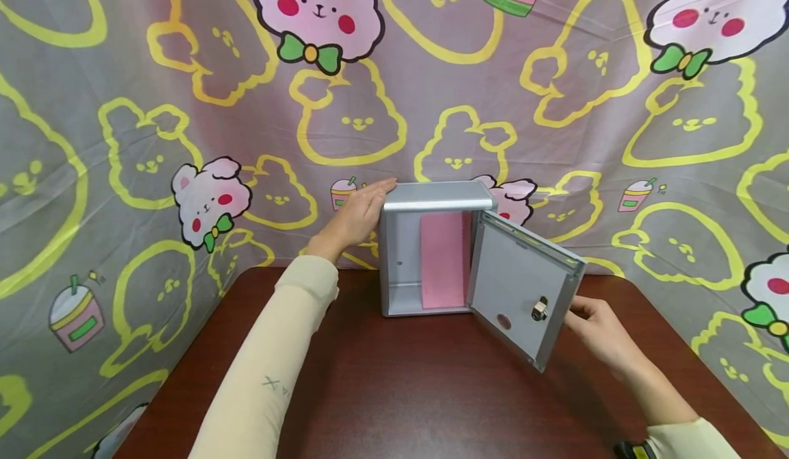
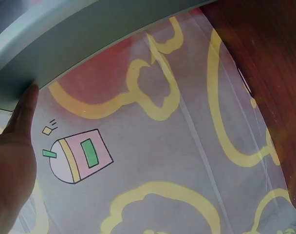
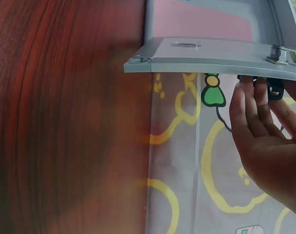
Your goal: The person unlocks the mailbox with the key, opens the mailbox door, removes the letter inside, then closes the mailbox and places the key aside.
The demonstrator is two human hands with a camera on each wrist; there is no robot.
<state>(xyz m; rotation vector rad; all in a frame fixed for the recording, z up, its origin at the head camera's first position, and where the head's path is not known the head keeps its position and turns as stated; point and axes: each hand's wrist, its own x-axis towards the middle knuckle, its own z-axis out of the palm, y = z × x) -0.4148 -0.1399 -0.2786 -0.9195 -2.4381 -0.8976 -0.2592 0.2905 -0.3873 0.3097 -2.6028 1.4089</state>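
A grey metal lock box (image 1: 439,196) stands on the table with its door (image 1: 520,277) swung out to the right. Inside it, a flat pink sheet or booklet (image 1: 444,260) stands upright. My left hand (image 1: 357,216) rests against the box's upper left edge, fingers extended. On the door's outer side, the fingers of my right hand (image 3: 269,146) curl at a black lock handle (image 3: 275,88); the thumb is mostly out of frame. A metal lock cam (image 1: 540,308) and a reddish oval spot (image 1: 504,321) show on the door's inner face.
The dark reddish-brown table (image 1: 394,390) lies under the box. A patterned grey cloth (image 1: 394,89) with yellow outlines hangs behind and at both sides. Near my right sleeve is a black strap-like item (image 1: 635,451) at the frame's bottom edge.
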